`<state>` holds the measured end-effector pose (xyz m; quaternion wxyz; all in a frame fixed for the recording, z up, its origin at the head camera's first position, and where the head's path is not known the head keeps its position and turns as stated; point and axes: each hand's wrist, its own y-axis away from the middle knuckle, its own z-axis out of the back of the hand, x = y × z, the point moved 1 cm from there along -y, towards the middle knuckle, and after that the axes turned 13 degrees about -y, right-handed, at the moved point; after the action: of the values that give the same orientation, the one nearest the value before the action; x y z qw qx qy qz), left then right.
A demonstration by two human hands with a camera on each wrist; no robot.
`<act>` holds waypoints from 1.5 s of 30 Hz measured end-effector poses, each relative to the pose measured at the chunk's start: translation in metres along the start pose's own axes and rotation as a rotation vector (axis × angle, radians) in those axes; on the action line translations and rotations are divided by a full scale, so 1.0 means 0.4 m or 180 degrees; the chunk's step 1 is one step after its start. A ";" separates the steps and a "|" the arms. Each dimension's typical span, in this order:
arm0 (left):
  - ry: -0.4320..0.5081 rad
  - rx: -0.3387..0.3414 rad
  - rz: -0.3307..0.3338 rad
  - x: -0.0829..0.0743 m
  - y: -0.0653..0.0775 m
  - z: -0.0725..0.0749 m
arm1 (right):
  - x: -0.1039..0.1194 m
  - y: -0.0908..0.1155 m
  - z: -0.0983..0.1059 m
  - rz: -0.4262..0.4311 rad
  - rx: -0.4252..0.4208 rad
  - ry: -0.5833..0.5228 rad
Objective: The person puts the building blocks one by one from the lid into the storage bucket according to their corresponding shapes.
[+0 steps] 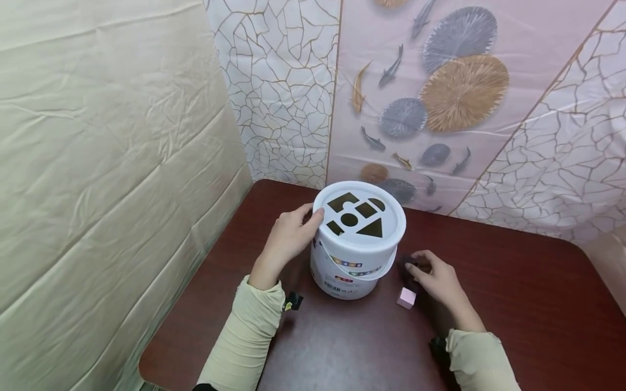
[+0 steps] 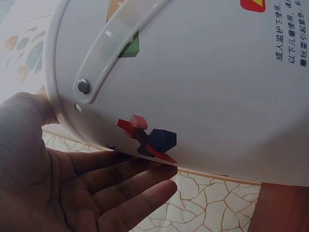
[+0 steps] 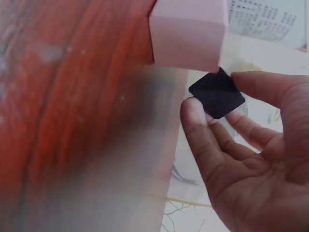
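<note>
A white bucket point(image 1: 329, 271) stands upright on the table, its lid point(image 1: 391, 224) cut with round, triangular, rectangular and other holes. At the bucket's left side my left hand point(image 1: 292, 232) rests with the thumb at the lid's rim, and in the left wrist view its fingers point(image 2: 130, 193) lie fairly straight along the wall. To the right of the bucket, my right hand point(image 1: 439, 279) pinches a small black block point(image 3: 217, 94) between thumb and fingers. A pink cube point(image 1: 406, 298) sits on the table just in front of that hand.
The dark red-brown table point(image 1: 528, 293) has a rounded corner at the back left. Behind it hangs a patterned wall covering point(image 1: 288, 98), and a cream cloth point(image 1: 107, 179) borders the left side. The bucket's white handle point(image 2: 108, 53) hangs down against its front.
</note>
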<state>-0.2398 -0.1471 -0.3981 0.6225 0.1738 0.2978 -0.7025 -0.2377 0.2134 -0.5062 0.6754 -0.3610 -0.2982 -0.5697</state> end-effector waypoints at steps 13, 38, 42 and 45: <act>-0.0030 -0.0028 -0.0010 -0.002 0.001 0.001 | 0.091 0.001 0.039 0.0292 -0.0364 -0.0449; -0.0038 -0.0012 -0.0001 0.001 0.000 0.001 | 0.403 -0.048 0.074 0.1580 -0.0166 -0.1120; -0.0026 0.0011 -0.0004 0.001 -0.001 0.000 | 0.419 -0.057 0.048 0.1750 -0.0125 -0.0920; -0.0023 0.0031 0.0003 0.001 0.000 0.001 | 0.428 -0.059 0.036 0.1759 -0.0063 -0.0882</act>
<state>-0.2397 -0.1476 -0.3980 0.6231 0.1744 0.2921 -0.7042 -0.2310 0.1284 -0.3555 0.7542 -0.5093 -0.2723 -0.3126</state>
